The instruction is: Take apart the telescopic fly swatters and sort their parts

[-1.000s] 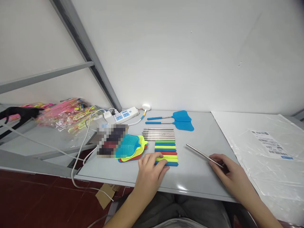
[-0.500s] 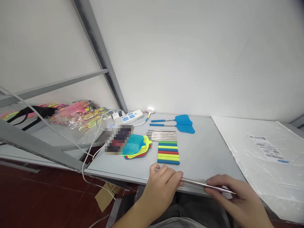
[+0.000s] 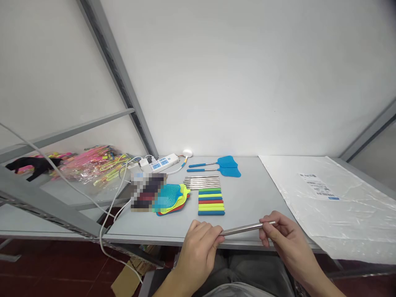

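Note:
My left hand (image 3: 199, 249) is closed round the left end of a shiny metal rod (image 3: 243, 229). The rod's right end is pinched between the thumb and fingers of my right hand (image 3: 283, 235). It lies nearly level above the table's front edge. Beyond my left hand sits a row of coloured handle sleeves (image 3: 211, 202) in blue, yellow, red and green. Several thin metal rods (image 3: 201, 182) lie side by side behind them. Perforated fly swatter heads (image 3: 171, 198) are stacked to the left, partly blurred out. Two blue fly swatters (image 3: 229, 167) rest at the back.
A white power strip (image 3: 163, 163) with plugs and cables stands at the back left. At right, a white plastic package (image 3: 324, 210) with a label covers the table (image 3: 247, 194). Bagged colourful items (image 3: 99, 165) fill the neighbouring shelf, past a grey metal post (image 3: 120, 82).
The camera view has shifted. My right hand has moved up and left with the rod and now pinches its end, with the fingers turned more upright. My left hand keeps its hold.

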A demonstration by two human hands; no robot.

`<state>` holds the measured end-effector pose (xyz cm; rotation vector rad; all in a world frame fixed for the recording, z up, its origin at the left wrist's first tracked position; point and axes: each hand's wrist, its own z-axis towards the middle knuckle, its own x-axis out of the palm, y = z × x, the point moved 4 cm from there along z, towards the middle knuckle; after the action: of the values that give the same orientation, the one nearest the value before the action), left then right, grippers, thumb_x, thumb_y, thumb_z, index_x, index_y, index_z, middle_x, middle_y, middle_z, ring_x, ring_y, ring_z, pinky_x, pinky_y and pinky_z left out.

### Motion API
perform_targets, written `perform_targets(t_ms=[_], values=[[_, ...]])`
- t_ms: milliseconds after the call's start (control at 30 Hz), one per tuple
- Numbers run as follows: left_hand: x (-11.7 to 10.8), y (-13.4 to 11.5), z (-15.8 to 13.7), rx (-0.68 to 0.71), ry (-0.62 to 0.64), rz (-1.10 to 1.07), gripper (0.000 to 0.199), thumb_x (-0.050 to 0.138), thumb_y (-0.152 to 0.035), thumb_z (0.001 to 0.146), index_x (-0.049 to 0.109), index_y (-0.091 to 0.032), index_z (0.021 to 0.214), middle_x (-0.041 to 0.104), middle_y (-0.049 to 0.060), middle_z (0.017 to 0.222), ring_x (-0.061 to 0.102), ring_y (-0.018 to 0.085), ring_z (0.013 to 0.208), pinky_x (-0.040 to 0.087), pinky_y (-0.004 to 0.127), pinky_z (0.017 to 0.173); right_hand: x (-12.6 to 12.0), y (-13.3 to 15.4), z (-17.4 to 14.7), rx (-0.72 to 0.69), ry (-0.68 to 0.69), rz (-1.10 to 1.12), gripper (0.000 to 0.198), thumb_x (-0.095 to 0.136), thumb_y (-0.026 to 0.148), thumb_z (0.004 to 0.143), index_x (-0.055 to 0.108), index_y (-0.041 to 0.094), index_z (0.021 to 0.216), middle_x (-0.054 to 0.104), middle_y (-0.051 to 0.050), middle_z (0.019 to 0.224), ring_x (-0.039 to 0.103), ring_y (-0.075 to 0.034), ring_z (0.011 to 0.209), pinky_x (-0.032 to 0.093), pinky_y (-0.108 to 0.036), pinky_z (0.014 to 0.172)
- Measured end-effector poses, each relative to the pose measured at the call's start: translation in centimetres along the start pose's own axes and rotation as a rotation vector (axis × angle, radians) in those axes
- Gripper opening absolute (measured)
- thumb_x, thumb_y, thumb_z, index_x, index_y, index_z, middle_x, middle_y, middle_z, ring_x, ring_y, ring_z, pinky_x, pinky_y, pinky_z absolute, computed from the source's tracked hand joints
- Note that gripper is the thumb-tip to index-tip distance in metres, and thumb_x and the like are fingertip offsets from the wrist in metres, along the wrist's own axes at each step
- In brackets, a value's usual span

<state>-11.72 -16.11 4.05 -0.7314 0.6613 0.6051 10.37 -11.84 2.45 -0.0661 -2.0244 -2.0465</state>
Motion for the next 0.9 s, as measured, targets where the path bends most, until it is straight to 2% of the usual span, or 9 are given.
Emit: perform_targets(t_ms=[233,433,600,767,900], values=[[1.5,0.0,-0.4,-0.044,0.037,-0.092,0.014,0.042,-0.011,0.096,0.053,-0.019,0.093,0.053,0.001,0.071,0.042,0.015,0.063,0.028,0.031,0.064,0.2,0.8,0.2,-0.045,0.065,-0.075,0.017,0.066,0.038,0.086,0.065,0.021,0.084,0.058,0.0,0.07,0.056,-0.013,0.058,0.046,-0.027,0.057],[0.6,0.6,0.2,-0.001,0.046,-0.003,0.013,0.043,-0.011,0.095,0.052,-0.018,0.09,0.05,0.0,0.068,0.041,0.016,0.063,0.027,0.032,0.063,-1.2,1.1,1.0,-0.159,0.034,-0.295,0.016,0.059,0.038,0.091,0.067,0.024,0.091,0.059,0.0,0.066,0.058,-0.015,0.059,0.049,-0.027,0.06],[-0.2,1.9,0.2,-0.018,0.021,0.025,0.014,0.044,-0.009,0.093,0.053,-0.019,0.091,0.048,0.0,0.066,0.041,0.016,0.063,0.027,0.031,0.062,-1.3,0.5,1.1,-0.132,0.118,-0.409,0.016,0.056,0.036,0.093,0.066,0.025,0.086,0.056,0.0,0.06,0.056,-0.015,0.059,0.049,-0.025,0.057],[-0.2,2.8,0.1,-0.029,-0.074,-0.054,0.016,0.041,-0.012,0.094,0.054,-0.019,0.095,0.05,0.001,0.066,0.044,0.016,0.061,0.031,0.031,0.061,-0.4,0.5,1.8,-0.082,0.112,-0.389,0.016,0.057,0.037,0.091,0.063,0.026,0.082,0.057,0.0,0.067,0.055,-0.014,0.056,0.05,-0.025,0.055],[1.1,2.9,0.7,-0.17,-0.086,-0.191,0.013,0.043,-0.019,0.096,0.056,-0.022,0.097,0.058,0.002,0.07,0.052,0.017,0.064,0.039,0.031,0.065,2.6,1.4,3.4,-0.079,0.143,-0.388,0.013,0.059,0.039,0.09,0.064,0.027,0.087,0.062,-0.003,0.079,0.061,-0.018,0.07,0.054,-0.027,0.065]])
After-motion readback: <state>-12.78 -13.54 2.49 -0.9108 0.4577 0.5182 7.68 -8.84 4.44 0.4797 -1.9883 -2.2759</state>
